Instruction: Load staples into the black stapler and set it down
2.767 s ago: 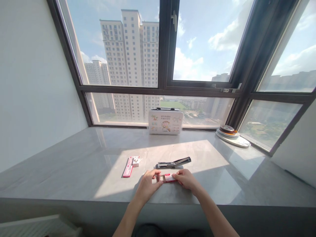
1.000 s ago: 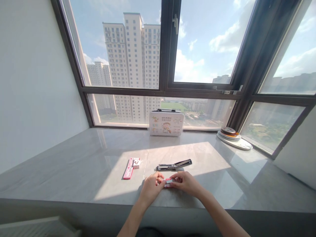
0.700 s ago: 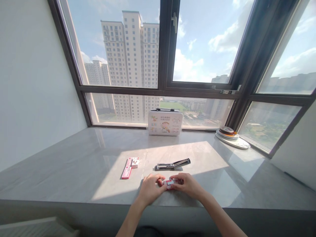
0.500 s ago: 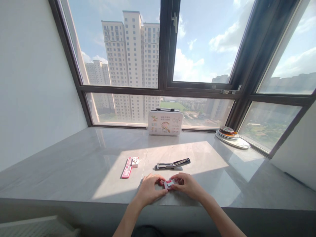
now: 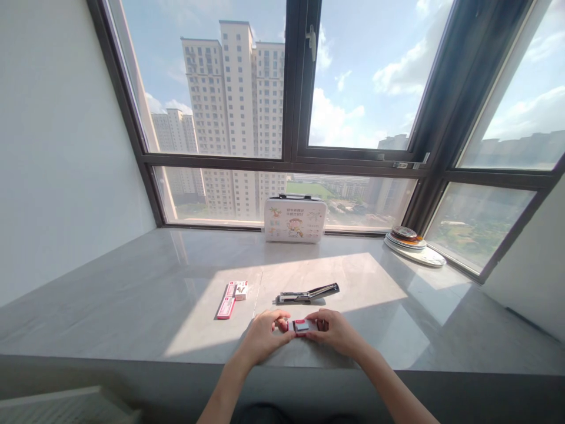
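Note:
Low over the front part of the sill, a small red-and-white staple box (image 5: 302, 327) is held between both hands. My left hand (image 5: 266, 331) pinches its left end with thumb and fingers. The right end is in the closed fingers of my right hand (image 5: 334, 331). A dark gap shows near the box's left end, where its inner part seems slid out of the sleeve. Just beyond the hands lies a black stapler (image 5: 308, 293), hinged open with its upper arm tilted up to the right.
Left of the stapler lie flat red-and-white boxes (image 5: 226, 308) and a small white box (image 5: 241, 291). A white case with a cartoon print (image 5: 295, 221) stands against the window. Stacked round plates or lids (image 5: 412, 250) sit in the right corner. The grey sill (image 5: 132, 294) ends before me.
My left hand has shifted slightly left, and a dark gap has appeared at the staple box's left end. The box now lies more level. My right hand has barely moved.

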Motion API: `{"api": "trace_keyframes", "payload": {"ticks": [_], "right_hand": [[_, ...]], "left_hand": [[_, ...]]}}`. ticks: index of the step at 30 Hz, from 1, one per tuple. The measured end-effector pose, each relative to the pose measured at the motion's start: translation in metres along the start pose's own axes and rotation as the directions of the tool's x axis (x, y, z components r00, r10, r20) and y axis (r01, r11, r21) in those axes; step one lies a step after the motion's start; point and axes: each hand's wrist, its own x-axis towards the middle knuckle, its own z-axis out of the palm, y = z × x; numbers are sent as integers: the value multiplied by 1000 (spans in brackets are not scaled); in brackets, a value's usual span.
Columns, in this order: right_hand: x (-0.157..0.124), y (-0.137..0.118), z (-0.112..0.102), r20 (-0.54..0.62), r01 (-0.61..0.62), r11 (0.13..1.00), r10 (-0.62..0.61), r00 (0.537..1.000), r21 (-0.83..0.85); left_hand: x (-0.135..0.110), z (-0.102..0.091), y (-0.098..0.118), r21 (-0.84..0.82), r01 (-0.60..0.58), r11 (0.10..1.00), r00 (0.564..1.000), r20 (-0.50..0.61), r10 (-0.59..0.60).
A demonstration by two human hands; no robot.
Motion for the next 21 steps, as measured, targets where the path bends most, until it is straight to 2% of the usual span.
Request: {"api": "trace_keyframes", "payload": {"ticks": [8, 13, 15, 18, 19, 21], "right_hand": [[2, -7, 2, 7, 4, 1000, -4, 1000, -19], [3, -11, -4, 43, -37, 999, 37, 998, 3], [5, -16, -8, 46, -62, 998, 63, 997, -6], [8, -25, -10, 26, -50, 998, 51, 998, -35], [9, -28, -9, 28, -34, 999, 36, 999, -40], [13, -32, -6, 36, -7, 999, 9, 999, -47]], "left_hand": [[5, 7, 9, 20, 108, 994, 994, -37, -107], [5, 10, 3, -117, 80, 990, 997, -10, -82], [9, 8, -7, -114, 96, 989, 991, -87, -106], [23, 3, -21, 17, 178, 984, 949, -266, -168], [29, 2, -25, 66, 192, 979, 943, -289, -165], [40, -1, -29, 144, 170, 975, 956, -262, -128]]}}
